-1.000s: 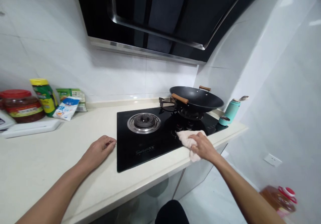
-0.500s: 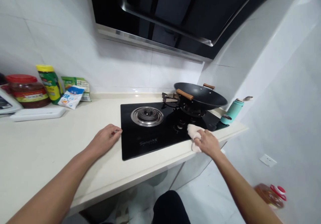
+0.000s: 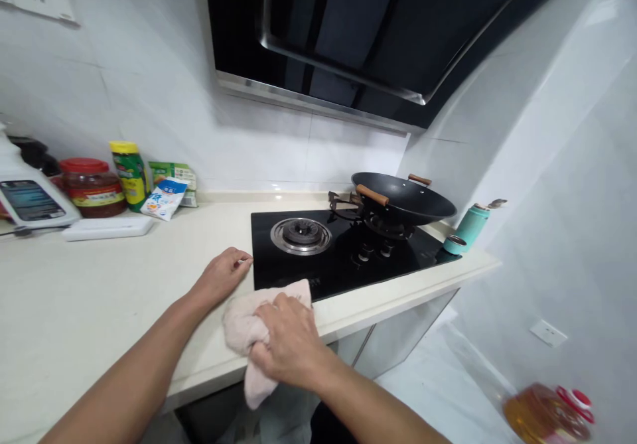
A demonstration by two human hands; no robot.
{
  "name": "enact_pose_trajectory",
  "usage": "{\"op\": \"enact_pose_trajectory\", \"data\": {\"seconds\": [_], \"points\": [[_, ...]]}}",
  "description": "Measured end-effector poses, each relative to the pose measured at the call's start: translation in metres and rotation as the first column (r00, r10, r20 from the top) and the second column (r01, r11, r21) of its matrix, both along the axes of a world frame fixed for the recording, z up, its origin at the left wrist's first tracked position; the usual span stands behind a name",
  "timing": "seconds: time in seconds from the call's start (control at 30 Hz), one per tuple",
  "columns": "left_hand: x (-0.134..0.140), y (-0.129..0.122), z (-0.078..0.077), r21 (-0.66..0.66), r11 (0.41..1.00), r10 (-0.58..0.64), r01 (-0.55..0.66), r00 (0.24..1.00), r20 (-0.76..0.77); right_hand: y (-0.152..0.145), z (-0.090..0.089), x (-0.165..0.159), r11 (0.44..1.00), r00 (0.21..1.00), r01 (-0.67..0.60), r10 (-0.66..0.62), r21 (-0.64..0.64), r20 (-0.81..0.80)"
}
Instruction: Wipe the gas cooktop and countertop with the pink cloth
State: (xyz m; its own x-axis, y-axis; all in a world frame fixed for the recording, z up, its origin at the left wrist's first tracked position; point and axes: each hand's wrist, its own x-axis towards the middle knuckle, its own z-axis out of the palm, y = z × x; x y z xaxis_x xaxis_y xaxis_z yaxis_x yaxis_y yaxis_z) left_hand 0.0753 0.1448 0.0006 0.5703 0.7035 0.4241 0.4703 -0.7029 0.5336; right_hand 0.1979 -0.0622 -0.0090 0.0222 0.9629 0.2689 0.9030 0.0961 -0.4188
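Note:
My right hand point(image 3: 288, 338) presses a pale pink cloth point(image 3: 243, 321) onto the front left corner of the black glass cooktop point(image 3: 338, 285) and the counter beside it. Part of the cloth hangs over the counter's front edge. At the cooktop's left edge rests my left hand point(image 3: 226, 275), its fingers curled in and pressed together; a small pale spot shows at the fingertips, too small to make out. The left burner point(image 3: 301, 235) is bare, with a round metal ring. A black wok point(image 3: 408, 198) with wooden handles sits tilted on the right side.
Against the wall at left stand a white bottle point(image 3: 34, 195), a red-lidded jar point(image 3: 92, 188), a yellow-capped green container point(image 3: 129, 175) and packets point(image 3: 165, 198). A teal flask point(image 3: 472, 225) stands right of the wok. The range hood point(image 3: 348, 32) hangs above. An oil jug point(image 3: 545, 411) is low at right.
My right hand has swept the cloth from the cooktop's front right part leftward to its front left corner. My left hand stays by the left edge. The view has shifted slightly.

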Motion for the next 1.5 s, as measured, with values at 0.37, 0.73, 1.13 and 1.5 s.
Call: {"op": "enact_pose_trajectory", "data": {"seconds": [0.37, 0.73, 1.13, 1.5], "points": [[-0.01, 0.014, 0.002, -0.022, 0.997, 0.081, -0.08, 0.996, 0.021, 0.059, 0.015, 0.078, 0.963, 0.485, 0.13, 0.147, 0.237, -0.862], [-0.007, 0.004, 0.002, -0.031, 0.999, 0.038, -0.038, 0.999, 0.0, -0.016, -0.012, 0.219, 0.776, 0.796, 0.593, -0.524, 0.215, -0.304], [-0.005, 0.003, -0.003, -0.035, 0.999, 0.012, -0.012, 1.0, 0.008, 0.036, -0.003, 0.146, 0.953, 0.931, 0.301, -0.292, -0.008, 0.219], [-0.003, -0.005, -0.008, -0.042, 0.997, -0.073, 0.072, 0.997, -0.018, 0.11, 0.013, 0.189, 0.761, 0.72, 0.647, -0.588, -0.049, 0.369]]}}
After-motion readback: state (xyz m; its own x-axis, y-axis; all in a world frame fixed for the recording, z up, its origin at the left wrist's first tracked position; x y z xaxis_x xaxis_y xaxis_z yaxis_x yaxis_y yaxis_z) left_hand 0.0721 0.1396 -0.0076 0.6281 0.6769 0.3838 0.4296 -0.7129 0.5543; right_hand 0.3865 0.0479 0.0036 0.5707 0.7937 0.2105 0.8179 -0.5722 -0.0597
